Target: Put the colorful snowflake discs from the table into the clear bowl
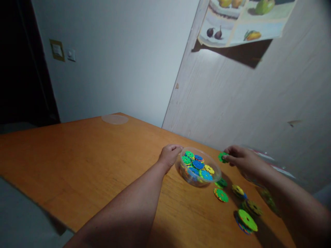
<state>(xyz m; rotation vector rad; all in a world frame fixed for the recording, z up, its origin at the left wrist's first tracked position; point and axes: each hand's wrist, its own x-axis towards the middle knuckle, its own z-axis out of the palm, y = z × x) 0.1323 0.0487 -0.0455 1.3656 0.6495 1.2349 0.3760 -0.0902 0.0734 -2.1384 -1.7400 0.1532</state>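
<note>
A clear plastic bowl (216, 167) stands on the wooden table (77, 158), filled with several green, blue and yellow toothed plastic discs (198, 164). My left hand (170, 155) rests against the bowl's left rim, fingers curled on it. Just right of the bowl, a little above the table, my right hand (240, 159) pinches a green disc (222, 157) between its fingertips. More discs lie loose on the table below my right forearm: a green one (221, 195), a yellow one (237, 190), and a green and blue stack (247, 220).
A clear round lid (114, 119) lies at the table's far edge. A pale wooden panel (245, 96) stands behind the table, with a fruit-print cloth (245, 20) hanging on it. Light switches (62, 51) are on the wall. The table's near edge runs at lower left.
</note>
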